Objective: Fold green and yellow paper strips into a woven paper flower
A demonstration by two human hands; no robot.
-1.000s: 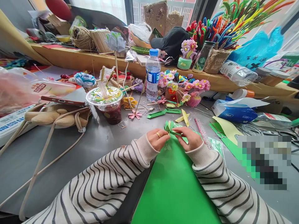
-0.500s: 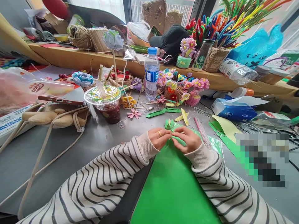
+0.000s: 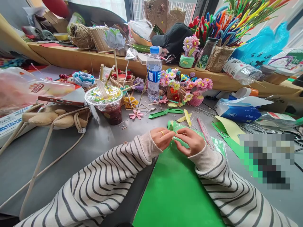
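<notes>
My left hand [image 3: 163, 138], with a gold ring, and my right hand [image 3: 190, 141] meet above a large green paper sheet [image 3: 176, 192] on the grey table. Both pinch a small folded green paper piece [image 3: 177, 135] between their fingertips. More folded green paper [image 3: 170, 125] pokes out just beyond the fingers. Both arms wear striped sleeves.
Beyond the hands lie green paper strips [image 3: 165, 113], yellow strips [image 3: 187, 118], a water bottle [image 3: 153, 73], a lidded drink cup [image 3: 107, 104] and small baskets of pipe-cleaner flowers [image 3: 187, 86]. Green-handled scissors [image 3: 219, 130] and a tissue pack [image 3: 236, 112] lie right. A phone on a bag [image 3: 55, 115] lies left.
My hands have drawn closer together over the small green piece, and my right fingers have shifted along it. Everything else on the table stays put.
</notes>
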